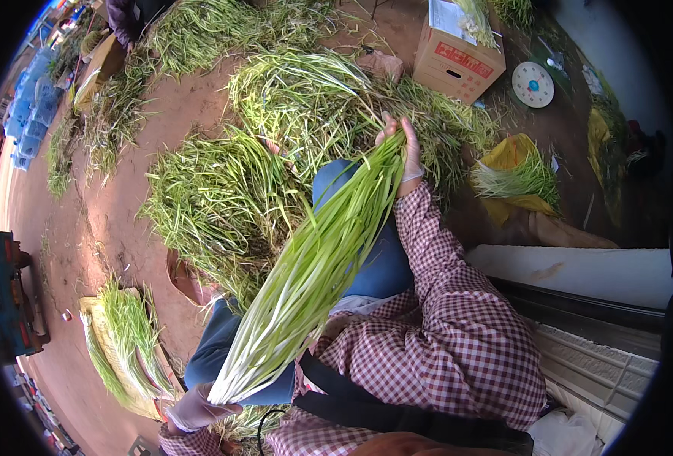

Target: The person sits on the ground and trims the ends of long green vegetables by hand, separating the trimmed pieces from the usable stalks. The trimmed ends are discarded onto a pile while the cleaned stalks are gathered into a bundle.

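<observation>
A long bundle of green leafy stalks with white lower ends, like garlic chives or green garlic (308, 273), lies slantwise across my lap. My left hand (199, 407), in a thin translucent glove, holds the white ends at the lower left. The leafy tips are in my gloved right hand (402, 148), with fingers bent around them at the upper right. Beyond my knees lie a big tangled heap of the same greens (222, 199) and another heap (296, 97) behind it. At the lower left, several tidier bunches (128, 336) rest on a yellowish sheet (97, 319).
A cardboard box (456, 57) with greens on top stands at the upper right, beside a round dial scale (533, 84). A yellow sack (504, 154) holds more greens. Another person's sleeve (121, 20) shows at upper left. A white ledge (576, 273) runs along my right side.
</observation>
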`<state>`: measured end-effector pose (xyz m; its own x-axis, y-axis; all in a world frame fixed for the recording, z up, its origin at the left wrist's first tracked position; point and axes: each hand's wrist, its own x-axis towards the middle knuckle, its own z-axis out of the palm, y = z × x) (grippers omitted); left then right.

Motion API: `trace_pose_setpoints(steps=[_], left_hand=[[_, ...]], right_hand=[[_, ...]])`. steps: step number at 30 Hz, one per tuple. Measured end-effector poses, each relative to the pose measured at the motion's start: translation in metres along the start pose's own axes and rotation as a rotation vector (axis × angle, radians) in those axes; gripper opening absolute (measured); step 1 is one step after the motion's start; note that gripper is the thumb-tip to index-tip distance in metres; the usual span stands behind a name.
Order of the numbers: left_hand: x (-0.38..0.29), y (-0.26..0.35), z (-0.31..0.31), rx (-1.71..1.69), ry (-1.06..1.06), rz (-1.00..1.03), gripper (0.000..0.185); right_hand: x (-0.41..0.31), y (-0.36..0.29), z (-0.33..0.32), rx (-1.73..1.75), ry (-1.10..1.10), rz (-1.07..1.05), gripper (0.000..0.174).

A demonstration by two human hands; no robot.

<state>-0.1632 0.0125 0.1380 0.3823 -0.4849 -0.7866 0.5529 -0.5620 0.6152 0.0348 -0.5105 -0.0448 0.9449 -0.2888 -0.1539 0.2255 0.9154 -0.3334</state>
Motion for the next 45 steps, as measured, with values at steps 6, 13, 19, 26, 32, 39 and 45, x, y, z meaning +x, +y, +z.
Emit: trace_pose_setpoints(steps=[6, 13, 19, 26, 32, 39, 45], left_hand=[[-0.03, -0.025, 0.009, 0.016, 0.069, -0.028, 0.033], [-0.06, -0.03, 0.012, -0.174, 0.086, -0.159, 0.03], [-0.079, -0.014, 0.006, -0.146, 0.271, -0.27, 0.049], [-0.076, 0.076, -0.103, 0.062, 0.652, 0.014, 0.044], [0.016, 0.261, -0.091, 0.146, 0.617, 0.591, 0.044], [0.197, 0.377, 0.04, 0.415, 0.299, 0.773, 0.026], [0.284, 0.315, 0.146, 1.605, 0.55, 0.511, 0.042]], right_hand=[[0.029, -0.003, -0.041, -0.399, 0.133, -0.009, 0.033], [0.028, 0.007, -0.131, -0.943, 0.078, 0.164, 0.039], [-0.08, -0.006, -0.191, -1.932, 0.358, 0.707, 0.055], [-0.096, -0.076, -0.215, -2.076, 0.574, 0.742, 0.077], [-0.089, -0.143, -0.177, -1.971, 0.865, 0.121, 0.04], [-0.11, -0.058, 0.028, -1.115, -0.216, -0.163, 0.056], [-0.079, -0.034, 0.084, -0.032, 0.129, 0.07, 0.038]])
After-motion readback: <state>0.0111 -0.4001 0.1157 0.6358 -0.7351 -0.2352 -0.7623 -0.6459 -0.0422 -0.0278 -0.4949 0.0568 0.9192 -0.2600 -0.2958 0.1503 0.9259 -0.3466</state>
